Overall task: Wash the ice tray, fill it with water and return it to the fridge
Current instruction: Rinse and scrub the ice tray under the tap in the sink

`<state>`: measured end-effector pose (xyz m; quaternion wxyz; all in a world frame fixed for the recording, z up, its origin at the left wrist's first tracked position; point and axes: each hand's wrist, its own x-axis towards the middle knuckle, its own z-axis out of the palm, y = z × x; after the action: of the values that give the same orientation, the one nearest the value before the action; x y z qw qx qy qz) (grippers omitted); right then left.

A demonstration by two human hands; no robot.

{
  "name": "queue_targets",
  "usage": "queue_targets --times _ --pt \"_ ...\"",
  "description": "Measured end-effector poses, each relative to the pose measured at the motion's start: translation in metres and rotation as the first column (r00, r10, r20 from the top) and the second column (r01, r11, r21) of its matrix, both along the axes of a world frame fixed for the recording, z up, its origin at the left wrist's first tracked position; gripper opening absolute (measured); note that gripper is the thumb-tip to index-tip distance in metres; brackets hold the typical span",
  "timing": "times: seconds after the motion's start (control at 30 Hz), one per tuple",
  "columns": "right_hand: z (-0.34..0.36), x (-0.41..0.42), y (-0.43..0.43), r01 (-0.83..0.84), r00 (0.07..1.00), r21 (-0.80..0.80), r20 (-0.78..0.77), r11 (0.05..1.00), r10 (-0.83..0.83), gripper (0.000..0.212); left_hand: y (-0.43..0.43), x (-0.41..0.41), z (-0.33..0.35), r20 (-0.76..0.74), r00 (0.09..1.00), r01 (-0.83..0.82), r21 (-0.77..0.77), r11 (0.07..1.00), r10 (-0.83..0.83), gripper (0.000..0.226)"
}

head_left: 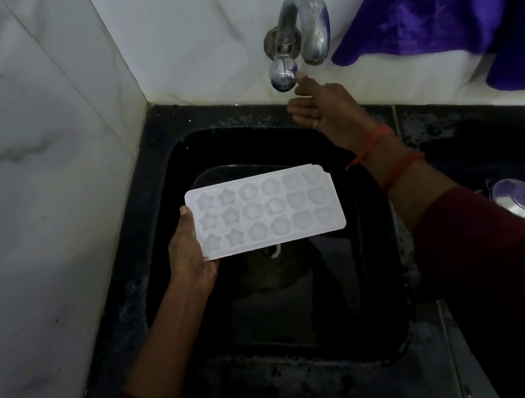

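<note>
Left hand [190, 256] holds tray [266, 212] (over sink [274, 322]); right hand [326, 108] at tap [305, 25].

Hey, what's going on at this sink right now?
A person stands at a black sink with a white ice tray. Their left grip holds the tray by its short end, roughly level above the basin, moulds facing up. Their right grip is open, fingers stretched toward the knob of the wall tap. Whether they touch it is unclear. No stream shows from the spout.
</note>
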<state>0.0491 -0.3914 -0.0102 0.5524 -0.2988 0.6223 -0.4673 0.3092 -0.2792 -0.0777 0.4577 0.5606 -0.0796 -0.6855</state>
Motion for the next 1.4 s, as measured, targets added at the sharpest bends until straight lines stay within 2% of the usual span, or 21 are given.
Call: queue_targets --times 0.1,0.23,0.43,0.9,1.1,1.4 --pt "-0.005 0.002 -0.021 -0.012 0.997 0.020 0.078 1.000 0.010 0.057 -0.012 0.004 0.001 -0.008 1.000 -0.017 -0.013 1.000 0.017 0.049" --pt "-0.005 0.004 -0.032 0.002 0.978 -0.008 0.208 1.000 0.000 0.038 -0.026 0.010 0.006 -0.019 0.999 -0.027 -0.044 0.999 0.026 0.044" --pt "0.001 0.004 -0.036 0.072 0.947 0.004 0.315 0.997 -0.069 0.018 -0.042 0.021 0.002 -0.025 0.997 -0.076 -0.054 0.996 0.074 0.052" --pt "0.011 0.004 -0.033 0.089 0.971 0.022 0.220 0.996 -0.091 0.018 -0.044 0.021 -0.003 -0.070 0.994 -0.088 -0.035 0.995 0.085 0.051" --pt "0.008 0.004 -0.034 0.102 0.968 0.018 0.227 0.995 -0.104 0.017 -0.043 0.019 0.001 -0.069 0.992 -0.109 -0.036 0.993 0.107 0.045" --pt "0.005 0.002 -0.035 0.115 0.976 0.028 0.184 0.993 -0.118 0.026 -0.043 0.018 -0.001 -0.098 0.991 -0.096 -0.047 0.994 0.091 0.048"
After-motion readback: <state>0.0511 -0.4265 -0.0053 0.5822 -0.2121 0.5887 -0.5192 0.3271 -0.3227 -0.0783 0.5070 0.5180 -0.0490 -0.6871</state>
